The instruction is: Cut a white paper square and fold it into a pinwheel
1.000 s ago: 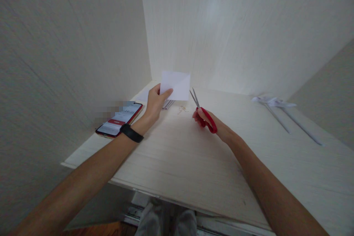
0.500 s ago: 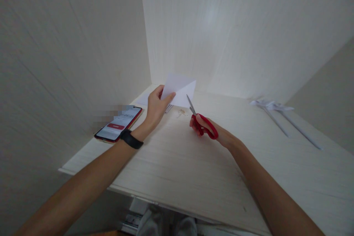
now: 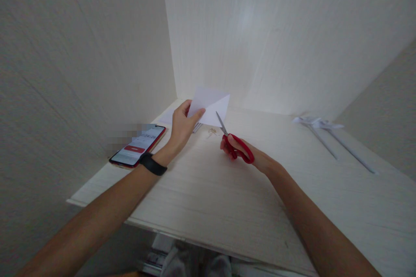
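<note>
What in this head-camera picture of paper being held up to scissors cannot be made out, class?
1. Head view: phone screen text is too small; a blurred patch covers its far end.
2. Small objects on the table: too small to identify.
3. Scissors blade tips meet the paper; whether they have cut in cannot be told.

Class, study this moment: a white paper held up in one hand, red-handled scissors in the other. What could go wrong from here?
1. The left hand pinches the paper near where the scissors point, so the blades might nick a finger.
2. The paper is held in the air by one edge; it may bend and the cut wander.
3. The phone lies close to the table edge by the left forearm and could be knocked off.
</note>
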`<action>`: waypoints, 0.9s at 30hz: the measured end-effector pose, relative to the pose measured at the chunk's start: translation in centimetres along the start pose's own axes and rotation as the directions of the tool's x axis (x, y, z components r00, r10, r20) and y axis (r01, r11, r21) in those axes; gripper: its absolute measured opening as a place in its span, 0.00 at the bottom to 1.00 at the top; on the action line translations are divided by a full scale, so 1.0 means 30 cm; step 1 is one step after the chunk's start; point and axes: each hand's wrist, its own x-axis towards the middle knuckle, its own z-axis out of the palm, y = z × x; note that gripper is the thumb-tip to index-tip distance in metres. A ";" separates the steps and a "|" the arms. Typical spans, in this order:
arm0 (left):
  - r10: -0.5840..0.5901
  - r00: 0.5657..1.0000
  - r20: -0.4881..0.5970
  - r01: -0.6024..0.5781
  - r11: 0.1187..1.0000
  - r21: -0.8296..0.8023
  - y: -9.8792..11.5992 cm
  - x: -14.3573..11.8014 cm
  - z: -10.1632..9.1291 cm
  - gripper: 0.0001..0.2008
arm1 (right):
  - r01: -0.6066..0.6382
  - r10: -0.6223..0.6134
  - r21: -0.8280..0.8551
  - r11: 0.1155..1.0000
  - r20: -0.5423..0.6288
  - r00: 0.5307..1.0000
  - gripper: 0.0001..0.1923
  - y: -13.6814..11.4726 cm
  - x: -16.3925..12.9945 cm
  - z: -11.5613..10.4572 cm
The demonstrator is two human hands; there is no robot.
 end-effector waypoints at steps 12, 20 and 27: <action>0.001 1.000 0.003 -0.001 1.000 -0.006 -0.018 0.001 -0.002 0.11 | -0.006 0.006 -0.004 1.000 0.010 1.000 0.31 -0.002 -0.006 -0.002; -0.007 1.000 0.018 0.007 1.000 -0.029 -0.008 -0.001 0.000 0.10 | -0.009 0.009 -0.009 1.000 0.010 1.000 0.31 0.003 -0.001 -0.004; -0.021 1.000 0.020 0.022 0.998 -0.052 -0.009 0.001 0.000 0.09 | -0.017 0.017 -0.019 1.000 0.000 1.000 0.30 0.016 0.005 -0.006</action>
